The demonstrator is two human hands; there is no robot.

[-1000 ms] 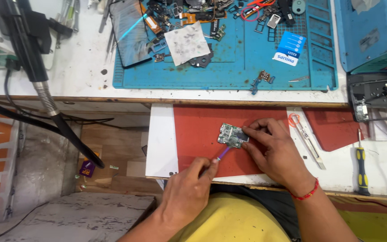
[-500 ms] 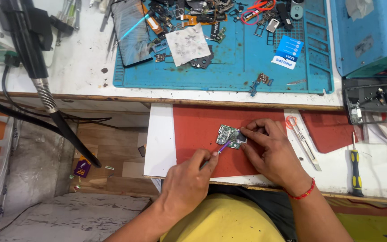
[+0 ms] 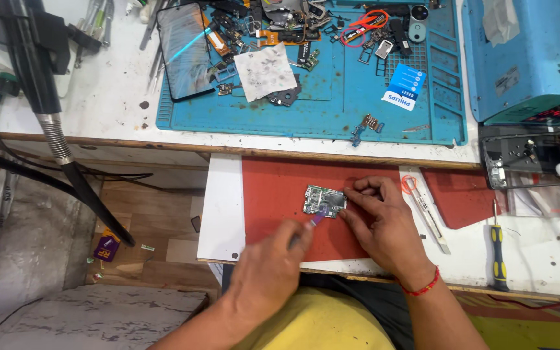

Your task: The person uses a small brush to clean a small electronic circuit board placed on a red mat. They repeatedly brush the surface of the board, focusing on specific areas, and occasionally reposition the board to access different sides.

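A small green circuit board [image 3: 323,201] lies on a red mat [image 3: 280,194] on a pull-out shelf. My right hand [image 3: 377,223] rests on the mat with its fingertips pressing the board's right edge. My left hand [image 3: 270,269] grips a thin tool with a purple tip [image 3: 314,220], and that tip touches the board's lower edge. A red thread band sits on my right wrist.
Tweezers [image 3: 426,210] lie right of my right hand, a yellow-handled screwdriver [image 3: 498,249] farther right. The bench above carries a blue work mat [image 3: 332,110] with a phone [image 3: 185,48] and several loose parts. A blue machine [image 3: 526,58] stands at top right; a black hose [image 3: 66,162] hangs at left.
Both hands stay on the board. My left hand and the tool have shifted slightly along the board's lower edge; the camera view has drifted a little.
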